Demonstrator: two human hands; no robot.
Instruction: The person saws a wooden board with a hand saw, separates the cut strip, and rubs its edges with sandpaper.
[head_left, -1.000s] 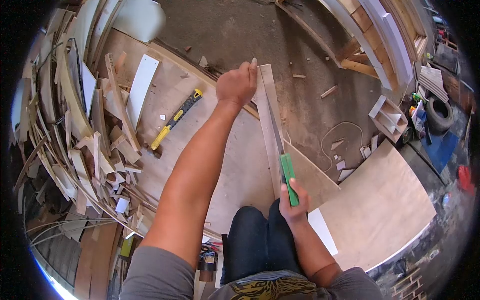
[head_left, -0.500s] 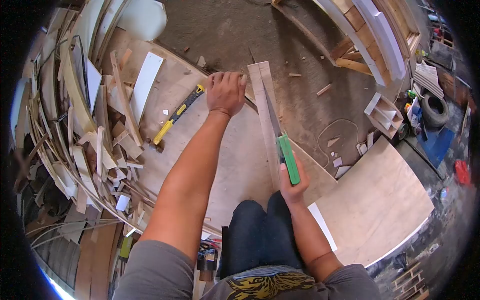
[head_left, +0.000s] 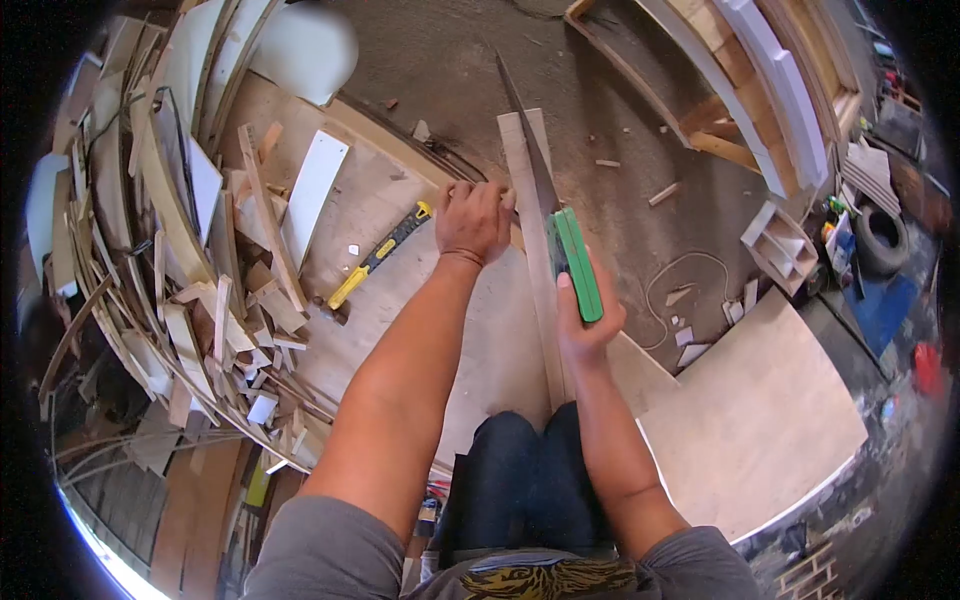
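My right hand [head_left: 597, 318] is wrapped around the green handle of a handsaw [head_left: 574, 262]. The saw's long blade points away from me and crosses over a narrow wooden strip [head_left: 527, 190], whose far end sticks out past the edge of the plywood board [head_left: 490, 310]. My left hand [head_left: 474, 222] is closed, with its fingers curled down at the board's far edge, left of the strip. What lies under those fingers is hidden. A hammer [head_left: 383, 255] with a yellow and black handle lies on the board to the left of my left hand.
Curved wood offcuts [head_left: 190, 290] are heaped along the left side. A white panel piece [head_left: 312, 190] lies near the hammer. To the right is a large pale sheet [head_left: 760, 420]. A curved wooden frame [head_left: 735, 80] stands at the far right, and a tire [head_left: 880, 230] lies beyond.
The saw and my right hand have moved forward along the strip, away from me. My left hand keeps its closed grip at the board's edge. The whole view has shifted slightly.
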